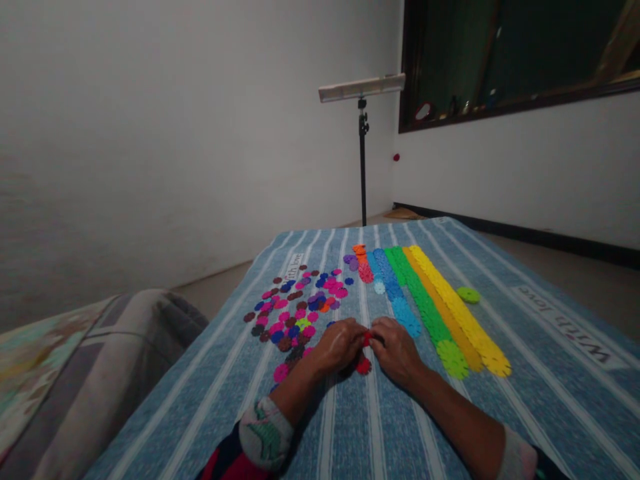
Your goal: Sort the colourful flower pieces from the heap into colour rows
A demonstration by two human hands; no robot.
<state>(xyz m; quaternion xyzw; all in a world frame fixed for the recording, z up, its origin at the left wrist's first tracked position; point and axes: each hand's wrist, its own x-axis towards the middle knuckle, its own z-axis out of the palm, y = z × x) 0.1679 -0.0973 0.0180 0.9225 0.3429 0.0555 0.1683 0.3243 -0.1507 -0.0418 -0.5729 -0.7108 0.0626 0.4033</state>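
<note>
My left hand [337, 345] and my right hand [397, 350] meet fingertip to fingertip over a blue striped cloth [500, 413]. Both pinch small red toothed discs [367, 338] between them. Another red disc [363, 366] lies on the cloth just under my hands. A loose heap of mixed discs [295, 307], pink, blue, brown and purple, spreads to the left of my left hand. To the right, discs lie in sorted rows: short red [365, 270], blue [395, 293], green [425, 307], orange [440, 307] and yellow [463, 313].
A single green disc [469, 295] lies beside the yellow row. A light bar on a black stand [363, 133] rises beyond the cloth's far edge. Grey folded bedding [100, 373] sits at the left. A dark window [520, 53] fills the upper right wall.
</note>
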